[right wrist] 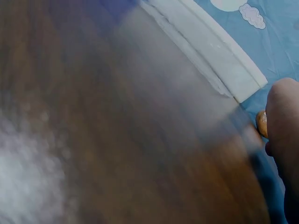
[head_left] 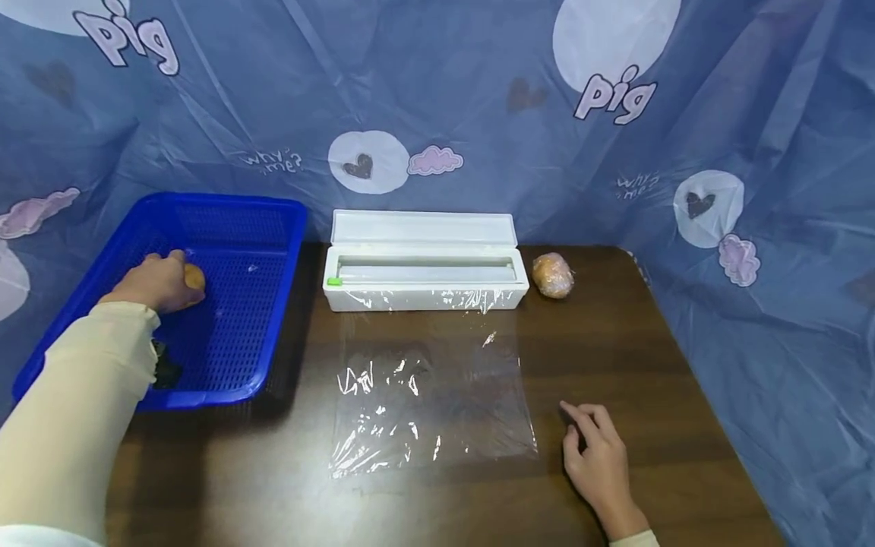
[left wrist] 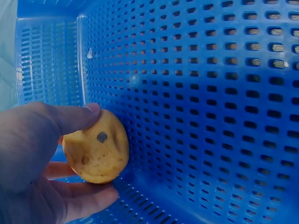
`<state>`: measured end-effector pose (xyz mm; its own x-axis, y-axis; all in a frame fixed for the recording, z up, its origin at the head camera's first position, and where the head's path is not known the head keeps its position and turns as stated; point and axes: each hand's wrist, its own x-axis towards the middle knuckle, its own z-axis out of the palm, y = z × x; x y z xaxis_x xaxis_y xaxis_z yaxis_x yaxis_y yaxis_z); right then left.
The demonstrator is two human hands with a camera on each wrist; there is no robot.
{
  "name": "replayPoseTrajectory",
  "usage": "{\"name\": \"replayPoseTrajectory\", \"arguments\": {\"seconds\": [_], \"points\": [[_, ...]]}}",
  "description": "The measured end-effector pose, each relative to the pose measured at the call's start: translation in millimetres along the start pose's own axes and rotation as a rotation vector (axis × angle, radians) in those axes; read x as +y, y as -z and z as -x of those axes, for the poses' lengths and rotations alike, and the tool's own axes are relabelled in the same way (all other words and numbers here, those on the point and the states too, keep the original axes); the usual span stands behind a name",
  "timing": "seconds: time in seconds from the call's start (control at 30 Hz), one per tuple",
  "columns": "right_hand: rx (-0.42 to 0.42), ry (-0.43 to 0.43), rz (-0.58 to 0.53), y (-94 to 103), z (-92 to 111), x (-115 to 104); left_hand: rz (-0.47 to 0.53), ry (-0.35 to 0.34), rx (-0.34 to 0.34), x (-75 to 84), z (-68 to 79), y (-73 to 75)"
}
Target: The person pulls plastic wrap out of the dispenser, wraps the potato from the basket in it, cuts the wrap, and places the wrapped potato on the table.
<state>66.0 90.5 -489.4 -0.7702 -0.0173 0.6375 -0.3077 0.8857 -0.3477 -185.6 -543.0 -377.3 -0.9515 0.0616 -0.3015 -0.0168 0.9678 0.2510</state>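
Note:
In the blue basket (head_left: 235, 304), my left hand (head_left: 153, 282) grips a yellow-tan potato (left wrist: 96, 149). My thumb lies across its upper side and the fingers are beneath it. The potato has a dark spot and some dents. At the lower right of the head view, my right hand (head_left: 598, 456) is over the wooden table with its fingers loosely extended, holding nothing. Left of that hand, a sheet of clear plastic wrap (head_left: 437, 395) lies spread on the table. It runs out from the front of a white wrap dispenser box (head_left: 427, 299) whose lid stands raised.
A round tan thing covered in plastic wrap (head_left: 553, 275) sits right of the dispenser. Something dark (head_left: 165, 366) lies in the basket's near left corner, partly hidden by my sleeve. A blue printed cloth (head_left: 437, 91) hangs behind and at the right of the table (head_left: 649, 365).

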Motion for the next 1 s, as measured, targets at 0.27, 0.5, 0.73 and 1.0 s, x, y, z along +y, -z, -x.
{"name": "replayPoseTrajectory", "arguments": {"seconds": [0.27,0.5,0.73,1.0], "points": [[-0.031,-0.020,-0.061,-2.1,0,-3,0.026,-0.042,0.006,-2.9,9.1,3.1],[-0.032,-0.046,-0.058,-0.3,1,-3,-0.006,-0.209,0.158,35.5,21.6,26.9],[-0.018,-0.046,-0.057,4.5,4,-1,0.006,-0.501,0.338,124.8,69.4,31.2],[-0.014,-0.002,-0.094,-1.8,-1,-6,0.012,-0.775,0.332,208.8,127.5,-36.6]]}}
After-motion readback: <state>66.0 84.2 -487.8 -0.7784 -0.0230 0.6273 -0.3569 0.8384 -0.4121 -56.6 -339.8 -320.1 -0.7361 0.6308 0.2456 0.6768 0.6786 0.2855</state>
